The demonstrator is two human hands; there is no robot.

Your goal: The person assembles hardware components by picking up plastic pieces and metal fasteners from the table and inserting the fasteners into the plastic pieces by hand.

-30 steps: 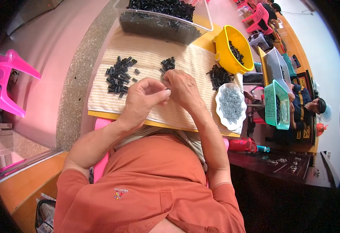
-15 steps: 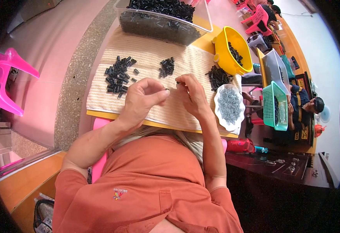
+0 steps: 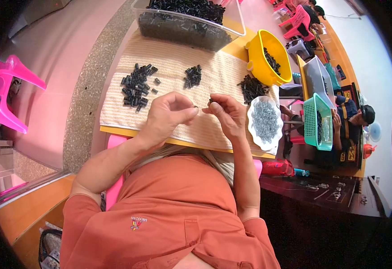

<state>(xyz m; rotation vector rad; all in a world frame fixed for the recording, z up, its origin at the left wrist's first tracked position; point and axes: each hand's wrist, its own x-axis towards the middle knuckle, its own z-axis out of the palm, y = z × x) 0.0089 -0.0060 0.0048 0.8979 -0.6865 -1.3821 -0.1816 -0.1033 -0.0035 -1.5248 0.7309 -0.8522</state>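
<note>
Above the near part of a striped cream towel, both my hands face each other, a small gap between their fingertips. My left hand pinches a small piece, mostly hidden by thumb and forefinger. In my right hand a small black piece sits between thumb and forefinger. Beyond the left hand lies a loose pile of short black cylinders, with a smaller black heap in the middle. Right of my right hand are thin black parts and a white scalloped dish of small clear or silvery pieces.
A clear bin full of black parts stands at the table's far edge. The yellow tub holds more. A green basket and a co-worker are at right. A pink stool stands on the floor at left.
My right hand has turned and drawn slightly nearer to me, bringing its black piece into clearer view. My left hand has shifted a little to the right and nearer, still pinching.
</note>
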